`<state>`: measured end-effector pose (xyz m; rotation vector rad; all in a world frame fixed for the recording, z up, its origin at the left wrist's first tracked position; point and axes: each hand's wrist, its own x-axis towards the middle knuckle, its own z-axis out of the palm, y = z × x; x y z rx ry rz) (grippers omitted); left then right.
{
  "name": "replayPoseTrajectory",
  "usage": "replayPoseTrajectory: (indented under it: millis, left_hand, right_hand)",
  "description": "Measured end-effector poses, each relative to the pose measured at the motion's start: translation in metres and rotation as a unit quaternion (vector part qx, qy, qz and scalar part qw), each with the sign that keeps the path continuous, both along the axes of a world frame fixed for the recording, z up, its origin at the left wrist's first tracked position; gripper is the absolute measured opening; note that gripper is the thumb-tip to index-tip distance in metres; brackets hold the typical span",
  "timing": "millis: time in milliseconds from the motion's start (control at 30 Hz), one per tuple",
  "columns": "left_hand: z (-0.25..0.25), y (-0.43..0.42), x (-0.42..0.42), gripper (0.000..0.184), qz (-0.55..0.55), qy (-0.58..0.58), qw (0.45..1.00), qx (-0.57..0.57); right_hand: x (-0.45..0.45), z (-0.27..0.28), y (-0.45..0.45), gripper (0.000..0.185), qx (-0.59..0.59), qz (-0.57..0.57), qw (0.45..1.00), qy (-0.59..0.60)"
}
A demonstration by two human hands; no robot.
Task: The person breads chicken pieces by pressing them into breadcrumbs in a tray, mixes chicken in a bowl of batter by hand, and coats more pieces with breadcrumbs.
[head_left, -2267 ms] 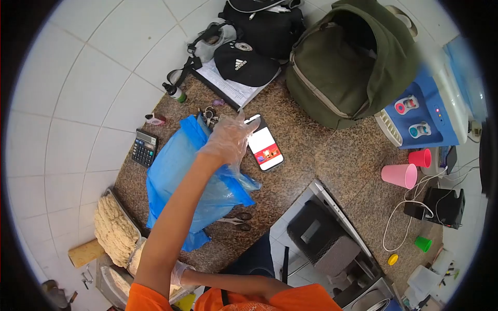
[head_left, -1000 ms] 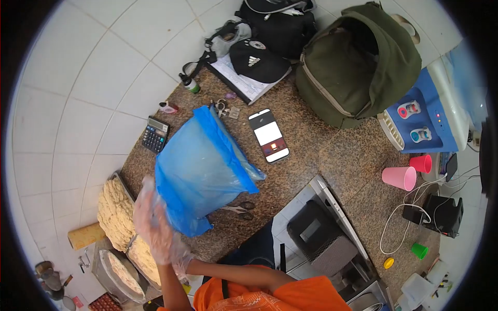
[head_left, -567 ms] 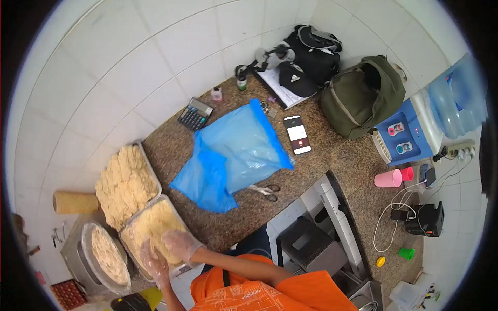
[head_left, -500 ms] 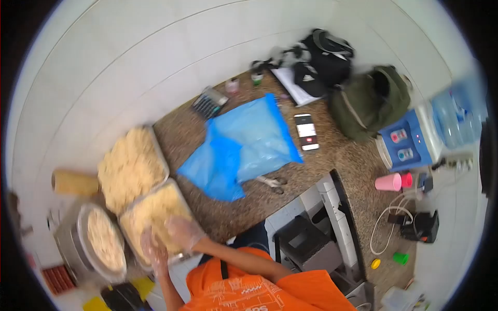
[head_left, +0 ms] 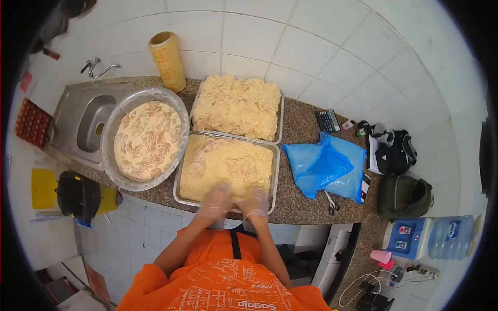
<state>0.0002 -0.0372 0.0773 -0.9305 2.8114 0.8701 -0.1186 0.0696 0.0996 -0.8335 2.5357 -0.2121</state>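
Hands [head_left: 215, 202] (gloved) at crumbs [head_left: 228, 165]; bowl [head_left: 107, 147] beside tray [head_left: 275, 176]

The orange shirt [head_left: 223, 287] seemingly reads "Sagaja"; the water bottle [head_left: 450, 237], "AQUA".

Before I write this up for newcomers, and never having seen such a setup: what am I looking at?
No robot here: a person works bare-armed, filmed from above by a camera worn on their head. The left hand and right hand, in clear gloves, touch the pale coating in the nearer tray. Whether they hold anything is hidden. The counter also bears a farther tray, a basin, blue plastic, scissors and a calculator.
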Motion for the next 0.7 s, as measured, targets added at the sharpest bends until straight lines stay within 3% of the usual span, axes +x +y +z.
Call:
replayPoseTrajectory:
  millis: [133, 233, 333, 433, 533, 633, 700]
  left_hand:
    - [-0.029, 0.004, -0.014, 0.037, -0.025, 0.056, 0.991, 0.118]
    - [-0.012, 0.000, -0.018, 0.046, 0.022, 0.248, 0.967, 0.053]
    - [-0.023, -0.011, -0.032, 0.051, 0.003, 0.212, 0.977, 0.006]
    - [-0.045, -0.012, -0.048, 0.056, -0.073, 0.149, 0.967, -0.196]
    - [-0.021, -0.016, -0.045, 0.059, -0.121, 0.012, 0.986, -0.111]
    - [-0.027, -0.021, -0.034, 0.061, -0.172, 0.043, 0.977, -0.119]
    - [-0.029, -0.019, -0.032, 0.061, -0.142, 0.056, 0.981, -0.123]
  right_hand:
    - [-0.007, -0.049, -0.007, 0.056, -0.116, -0.064, 0.986, -0.097]
    - [-0.022, -0.056, -0.009, 0.046, -0.317, -0.160, 0.933, -0.058]
    - [-0.044, -0.049, -0.020, 0.043, -0.284, -0.084, 0.951, 0.083]
    - [-0.055, -0.043, -0.028, 0.036, -0.264, 0.011, 0.948, 0.178]
    - [-0.064, -0.058, -0.043, 0.030, -0.188, -0.031, 0.972, 0.138]
    - [-0.060, 0.000, -0.048, 0.028, -0.248, 0.000, 0.956, 0.158]
    - [-0.070, -0.027, -0.054, 0.027, -0.138, -0.023, 0.984, 0.110]
